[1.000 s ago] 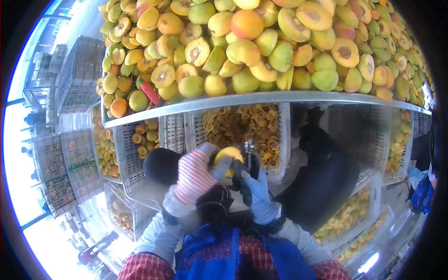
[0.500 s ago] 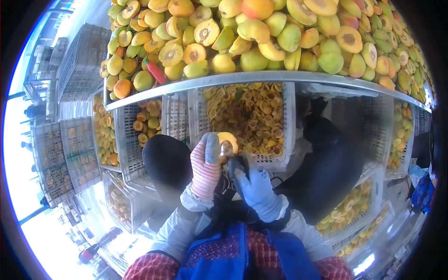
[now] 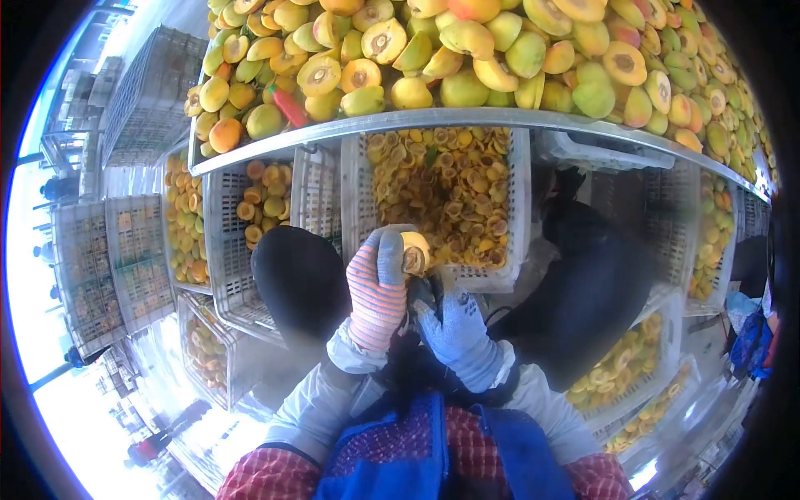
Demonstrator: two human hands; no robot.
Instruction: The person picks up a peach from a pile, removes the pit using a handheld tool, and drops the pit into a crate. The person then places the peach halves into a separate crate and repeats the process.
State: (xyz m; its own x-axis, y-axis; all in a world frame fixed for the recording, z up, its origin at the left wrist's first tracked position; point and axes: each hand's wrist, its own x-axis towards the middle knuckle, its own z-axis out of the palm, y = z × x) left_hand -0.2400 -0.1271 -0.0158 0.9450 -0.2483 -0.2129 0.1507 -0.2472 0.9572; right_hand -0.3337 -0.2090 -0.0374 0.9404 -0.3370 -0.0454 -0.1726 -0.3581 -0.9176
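Note:
My left hand (image 3: 379,283), in a pink-striped glove with grey fingertips, is closed around a halved yellow peach (image 3: 415,252). The cut side with its brown stone hollow faces right. My right hand (image 3: 458,329), in a blue-grey glove, is closed on a dark-handled tool (image 3: 427,292) just below the fruit. Most of this tool is hidden by the fingers, and its working end is hard to make out. Both hands are close together over my lap, in front of a crate (image 3: 518,208) of thin yellow-brown peach scraps.
A metal-edged table (image 3: 467,119) heaped with peach halves (image 3: 383,42) spans the far side; a red-handled object (image 3: 289,107) lies among them. Crates of peaches (image 3: 271,196) stand at left, another crate (image 3: 667,358) at right. My knees (image 3: 300,275) flank the scrap crate. Stacked crates (image 3: 108,267) stand farther left.
The peach half has turned in my left hand, its cut face now angled more to the right. My right hand stays close below it. The whole view has shifted slightly.

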